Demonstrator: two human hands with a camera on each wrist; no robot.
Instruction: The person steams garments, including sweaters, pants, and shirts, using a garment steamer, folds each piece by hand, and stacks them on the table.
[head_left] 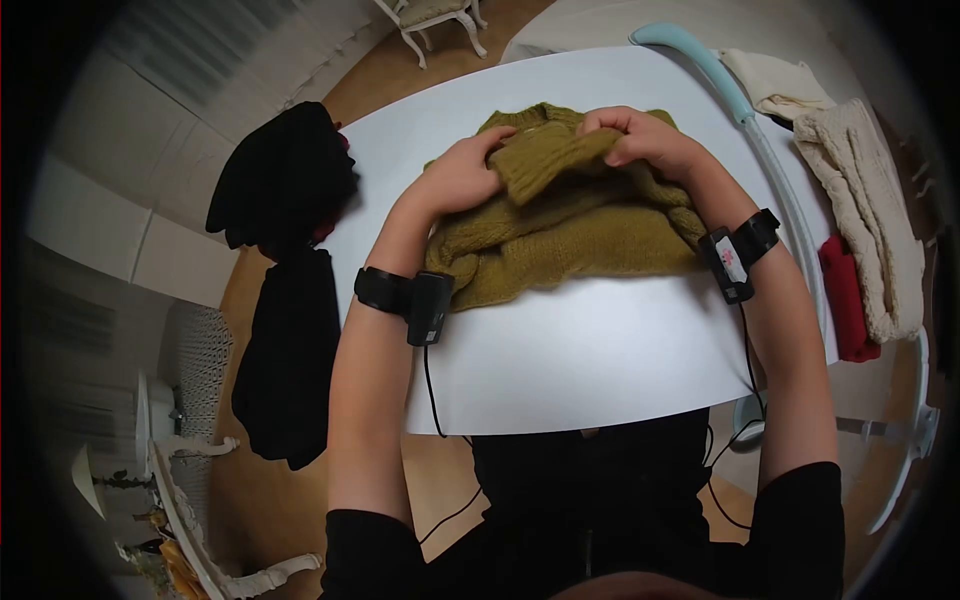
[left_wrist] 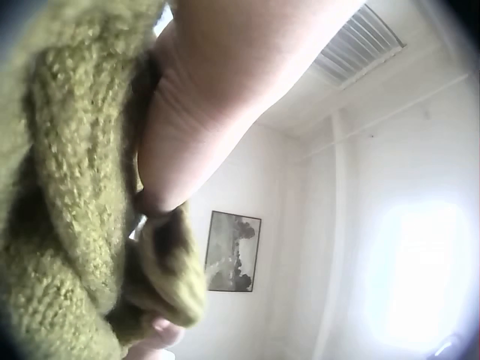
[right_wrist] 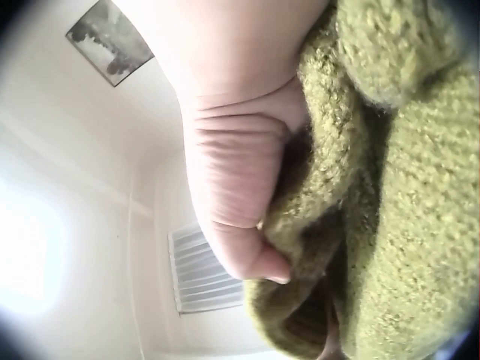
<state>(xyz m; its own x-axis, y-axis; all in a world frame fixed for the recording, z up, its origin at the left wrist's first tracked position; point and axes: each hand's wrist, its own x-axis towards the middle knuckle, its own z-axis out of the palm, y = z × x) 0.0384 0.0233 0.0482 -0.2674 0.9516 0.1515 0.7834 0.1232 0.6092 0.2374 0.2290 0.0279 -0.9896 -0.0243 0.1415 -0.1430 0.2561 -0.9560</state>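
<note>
An olive-green knitted sweater (head_left: 590, 240) lies bunched on the white table, its ribbed neckline toward the far edge. At its left side my left hand (head_left: 462, 175) grips a raised flap of the knit; the fingertips are hidden in the folds. My right hand (head_left: 655, 142) pinches the flap's other end between thumb and curled fingers. The right wrist view shows the thumb (right_wrist: 244, 251) pressed along the rolled knit edge (right_wrist: 322, 180). Close up in the left wrist view, the left thumb (left_wrist: 169, 172) goes into the thick folds (left_wrist: 82, 180).
Dark folded clothes (head_left: 285, 180) are stacked at the table's left, with another black garment (head_left: 285, 360) nearer me. Along the right run a light-blue curved tube (head_left: 740, 100), cream knitwear (head_left: 865, 200) and a red folded cloth (head_left: 845, 300). The white table (head_left: 560, 360) has a rounded far edge.
</note>
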